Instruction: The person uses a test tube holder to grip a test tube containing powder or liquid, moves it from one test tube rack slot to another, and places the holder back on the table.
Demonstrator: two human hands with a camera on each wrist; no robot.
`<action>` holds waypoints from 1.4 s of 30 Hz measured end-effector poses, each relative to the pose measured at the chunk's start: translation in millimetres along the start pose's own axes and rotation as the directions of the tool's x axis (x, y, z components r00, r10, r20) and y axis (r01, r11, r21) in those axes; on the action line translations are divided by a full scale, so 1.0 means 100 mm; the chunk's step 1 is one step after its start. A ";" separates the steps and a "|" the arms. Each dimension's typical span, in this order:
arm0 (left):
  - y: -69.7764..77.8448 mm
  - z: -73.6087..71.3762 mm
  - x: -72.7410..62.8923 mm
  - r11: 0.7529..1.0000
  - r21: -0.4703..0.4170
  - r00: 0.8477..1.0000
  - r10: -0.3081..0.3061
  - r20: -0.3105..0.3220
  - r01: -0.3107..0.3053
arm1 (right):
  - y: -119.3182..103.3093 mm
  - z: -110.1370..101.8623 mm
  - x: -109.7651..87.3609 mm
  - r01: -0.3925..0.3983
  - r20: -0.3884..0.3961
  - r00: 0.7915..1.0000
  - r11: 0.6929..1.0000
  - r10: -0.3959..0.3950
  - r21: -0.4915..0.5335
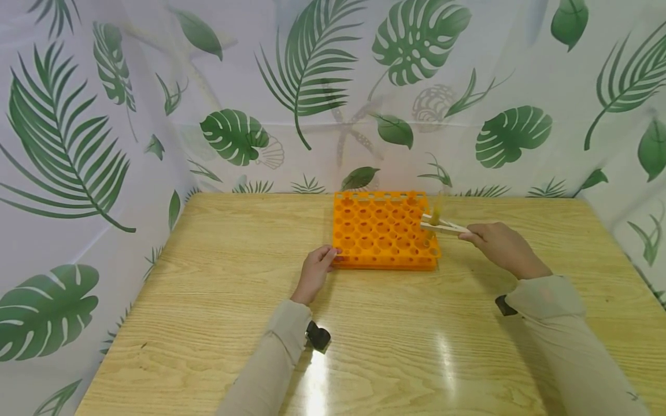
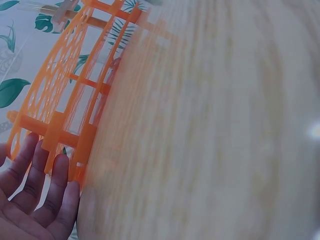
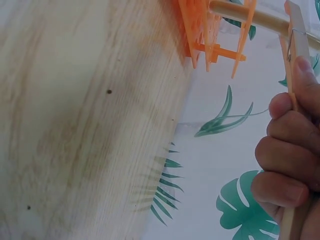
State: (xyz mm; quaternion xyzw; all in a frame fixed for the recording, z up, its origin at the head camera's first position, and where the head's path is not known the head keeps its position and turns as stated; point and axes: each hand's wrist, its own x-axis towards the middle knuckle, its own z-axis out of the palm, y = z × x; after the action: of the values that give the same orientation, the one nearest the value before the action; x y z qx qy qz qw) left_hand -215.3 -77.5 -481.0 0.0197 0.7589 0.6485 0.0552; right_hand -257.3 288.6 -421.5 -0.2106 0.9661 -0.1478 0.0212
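An orange plastic test tube rack (image 1: 385,231) stands on the wooden table, its top full of round holes. My left hand (image 1: 314,270) holds the rack's near left corner; in the left wrist view its fingers (image 2: 59,175) lie against the rack's end posts. With my right hand (image 1: 504,248) I grip a wooden test tube holder (image 1: 451,227), fingers curled round its handle. The holder's jaws clasp a glass test tube (image 1: 436,215) of yellowish liquid at the rack's right end. In the right wrist view the tube (image 3: 255,17) passes through the rack's top plate.
The wooden table (image 1: 234,323) reaches back to a white cloth backdrop (image 1: 322,162) with green leaf prints, which also hangs along both sides. Black straps with small devices (image 1: 317,336) sit on both wrists.
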 end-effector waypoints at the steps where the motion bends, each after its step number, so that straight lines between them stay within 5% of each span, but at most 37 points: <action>1: -0.04 0.00 0.02 1.000 -0.001 1.000 -0.002 -0.003 0.002 | 0.00 0.00 0.00 0.002 0.000 1.000 1.000 -0.002 -0.003; 34: -0.16 0.01 0.07 1.000 0.019 1.000 0.011 -0.006 -0.010 | 0.03 0.06 -0.02 -0.009 0.062 0.998 1.000 0.007 0.019; 42: 0.09 -0.02 -0.07 1.000 0.026 1.000 0.012 0.018 -0.013 | 0.01 0.05 -0.03 -0.007 0.087 0.996 1.000 0.004 0.031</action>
State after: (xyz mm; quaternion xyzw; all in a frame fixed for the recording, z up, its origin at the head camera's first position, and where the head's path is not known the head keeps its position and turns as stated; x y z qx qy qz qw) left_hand -208.9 -78.8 -471.9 0.0310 0.7668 0.6385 0.0577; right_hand -254.3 289.6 -426.2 -0.2139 0.9624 -0.1535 0.0667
